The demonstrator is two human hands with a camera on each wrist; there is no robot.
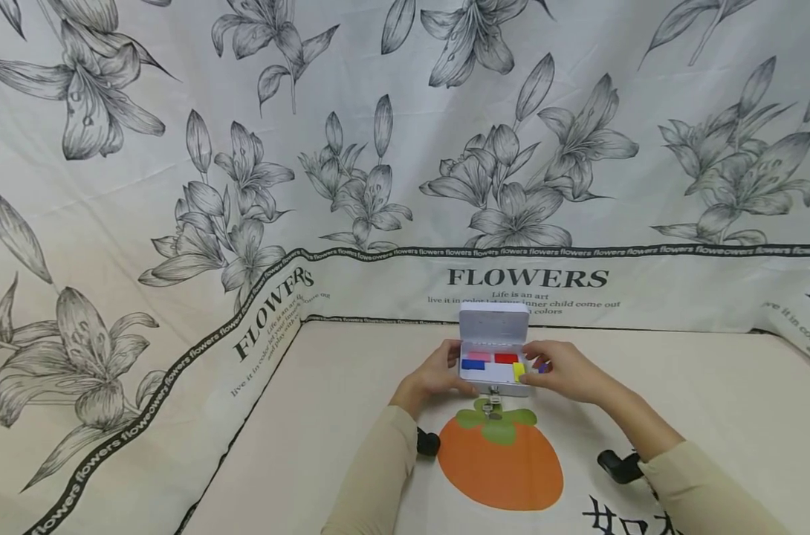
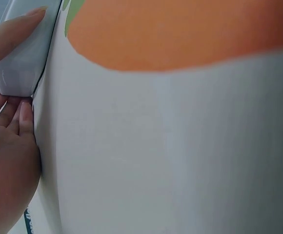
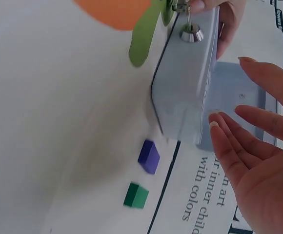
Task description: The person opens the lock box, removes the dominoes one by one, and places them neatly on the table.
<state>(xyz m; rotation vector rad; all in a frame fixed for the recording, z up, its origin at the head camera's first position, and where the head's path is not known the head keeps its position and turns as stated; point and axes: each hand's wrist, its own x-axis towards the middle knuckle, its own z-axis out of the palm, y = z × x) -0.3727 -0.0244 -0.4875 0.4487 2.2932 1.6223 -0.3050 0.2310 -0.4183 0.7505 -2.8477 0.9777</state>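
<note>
A small white metal box (image 1: pixel 495 388) stands on the table with its lid raised. Inside it lie a pink block (image 1: pixel 478 357), a red block (image 1: pixel 506 358), a blue block (image 1: pixel 473 365) and a yellow block (image 1: pixel 519 371). My left hand (image 1: pixel 440 371) grips the box's left end, thumb along the front and fingers at the side. At the other end, my right hand (image 3: pixel 263 141) hovers by the box opening, fingers loosely bent and holding nothing. The yellow block is nearest to its thumb. A key sits in the front lock (image 3: pixel 191 33).
Right of the box, a purple block (image 3: pixel 150 157) and a green block (image 3: pixel 136 195) lie on the cloth. An orange persimmon print (image 1: pixel 501 464) is in front of the box. Behind it rises a flower-printed curtain (image 1: pixel 378 290).
</note>
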